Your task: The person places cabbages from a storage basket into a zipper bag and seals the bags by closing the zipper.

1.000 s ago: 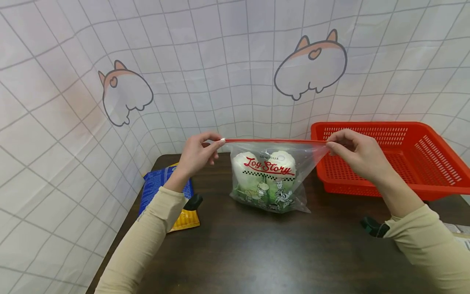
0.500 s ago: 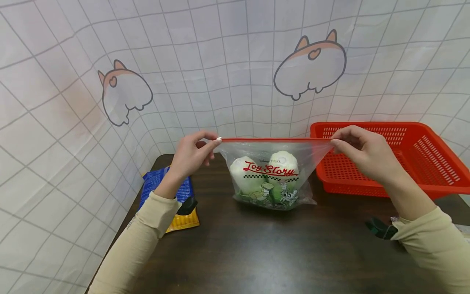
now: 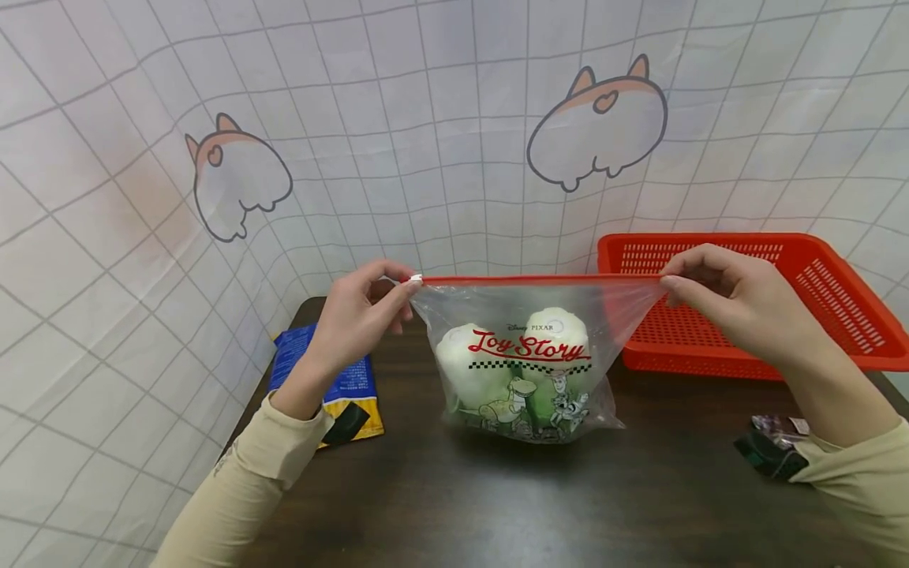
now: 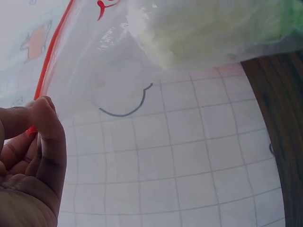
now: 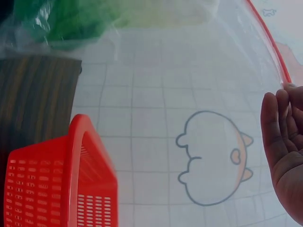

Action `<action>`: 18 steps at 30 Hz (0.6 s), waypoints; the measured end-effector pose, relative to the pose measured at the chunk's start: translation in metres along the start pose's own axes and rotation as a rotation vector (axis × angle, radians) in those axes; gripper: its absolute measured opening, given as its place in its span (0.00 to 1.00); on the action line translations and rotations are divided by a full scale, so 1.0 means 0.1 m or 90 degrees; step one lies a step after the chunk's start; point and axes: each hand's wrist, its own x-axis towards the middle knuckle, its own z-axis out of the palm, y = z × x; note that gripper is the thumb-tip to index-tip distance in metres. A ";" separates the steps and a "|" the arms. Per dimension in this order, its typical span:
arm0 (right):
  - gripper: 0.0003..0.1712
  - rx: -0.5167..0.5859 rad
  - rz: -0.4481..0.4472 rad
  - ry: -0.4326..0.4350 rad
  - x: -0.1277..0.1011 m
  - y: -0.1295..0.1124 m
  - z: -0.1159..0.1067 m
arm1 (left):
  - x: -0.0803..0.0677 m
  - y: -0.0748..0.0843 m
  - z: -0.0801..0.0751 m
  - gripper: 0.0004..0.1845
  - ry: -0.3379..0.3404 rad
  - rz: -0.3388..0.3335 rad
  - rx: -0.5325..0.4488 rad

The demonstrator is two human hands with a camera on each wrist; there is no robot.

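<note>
A clear zip bag (image 3: 525,367) printed with red "Toy Story" lettering hangs over the dark table, its red zip strip (image 3: 540,280) stretched straight between both hands. Inside show two rounded vegetables (image 3: 557,331), white at the top and green below, like bok choy stood stem end up. My left hand (image 3: 355,315) pinches the strip's left end by the white slider (image 3: 416,278). At the other end, my right hand (image 3: 738,304) pinches the strip's corner between thumb and fingers. In the left wrist view, thumb and forefinger (image 4: 47,118) close on the red strip.
A red plastic basket (image 3: 682,359) stands at the back right, partly behind the right hand. Blue and yellow packets (image 3: 358,379) lie at the left, beside the left forearm. A small dark package (image 3: 781,430) lies near the right wrist. A white grid-patterned cloth (image 3: 454,158) hangs behind.
Both hands have moved apart, the left hand leftward and the right hand rightward, so the strip spans wider. The bag now sits lower in view and looks larger.
</note>
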 end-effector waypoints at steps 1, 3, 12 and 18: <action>0.08 0.004 0.002 -0.001 0.00 0.00 0.00 | 0.00 0.01 0.00 0.09 0.000 0.006 -0.001; 0.08 0.006 0.008 -0.004 0.00 0.01 0.00 | 0.01 0.01 0.00 0.09 0.001 0.014 -0.003; 0.07 -0.010 0.023 -0.013 -0.03 0.03 0.00 | 0.00 -0.03 0.02 0.08 -0.044 0.016 -0.014; 0.07 0.000 0.012 -0.024 -0.07 0.02 -0.01 | -0.06 0.00 -0.02 0.08 -0.060 0.002 -0.018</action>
